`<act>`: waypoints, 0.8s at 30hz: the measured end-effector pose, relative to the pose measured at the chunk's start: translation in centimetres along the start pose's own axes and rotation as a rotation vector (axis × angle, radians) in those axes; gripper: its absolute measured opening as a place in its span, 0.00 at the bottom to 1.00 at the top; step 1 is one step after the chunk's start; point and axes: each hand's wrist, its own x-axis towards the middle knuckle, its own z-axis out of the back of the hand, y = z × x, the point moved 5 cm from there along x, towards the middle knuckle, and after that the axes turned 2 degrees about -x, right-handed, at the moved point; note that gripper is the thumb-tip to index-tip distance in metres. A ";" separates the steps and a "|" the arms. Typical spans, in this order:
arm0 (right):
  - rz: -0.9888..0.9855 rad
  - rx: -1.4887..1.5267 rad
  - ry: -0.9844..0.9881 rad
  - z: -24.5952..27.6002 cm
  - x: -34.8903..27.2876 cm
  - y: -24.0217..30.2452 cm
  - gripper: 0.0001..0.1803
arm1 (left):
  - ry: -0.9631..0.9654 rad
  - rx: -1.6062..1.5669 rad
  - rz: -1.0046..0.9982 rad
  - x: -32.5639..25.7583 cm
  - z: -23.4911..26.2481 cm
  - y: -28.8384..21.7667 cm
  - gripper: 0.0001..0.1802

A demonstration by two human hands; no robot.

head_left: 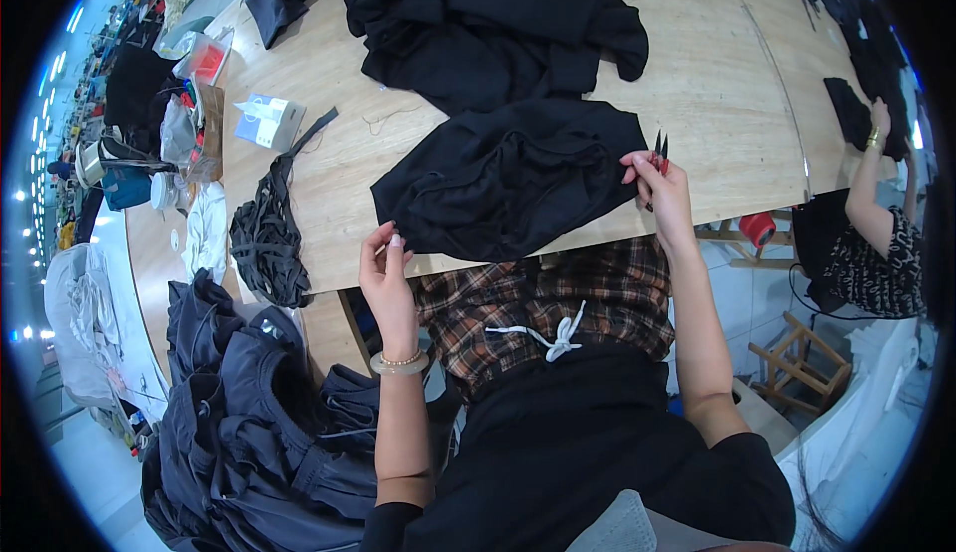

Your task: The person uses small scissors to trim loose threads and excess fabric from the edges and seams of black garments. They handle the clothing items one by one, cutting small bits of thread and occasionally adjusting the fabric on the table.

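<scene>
Black garment (508, 179) spread on the wooden table (697, 104), held at both ends.
Left hand (386, 278) fingers pinch its seven o'clock edge; right hand (659, 189) grips the three o'clock edge, apparently also holding small snips (660, 146).

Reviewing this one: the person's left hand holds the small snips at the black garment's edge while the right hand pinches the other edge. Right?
Not quite: the head view shows the snips in the right hand, at the black garment's edge. The left hand pinches the other edge.
</scene>
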 end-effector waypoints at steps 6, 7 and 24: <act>-0.091 0.018 0.045 -0.9 -0.5 -0.3 0.13 | 0.036 -0.259 0.250 0.7 -0.4 2.9 0.17; -0.115 0.037 0.030 -1.5 -0.8 0.3 0.15 | 0.067 -0.280 0.277 0.8 -0.7 2.7 0.17; -0.321 0.208 0.266 -3.2 -0.7 -0.3 0.20 | 0.421 -0.138 0.248 -0.1 -4.8 -0.1 0.18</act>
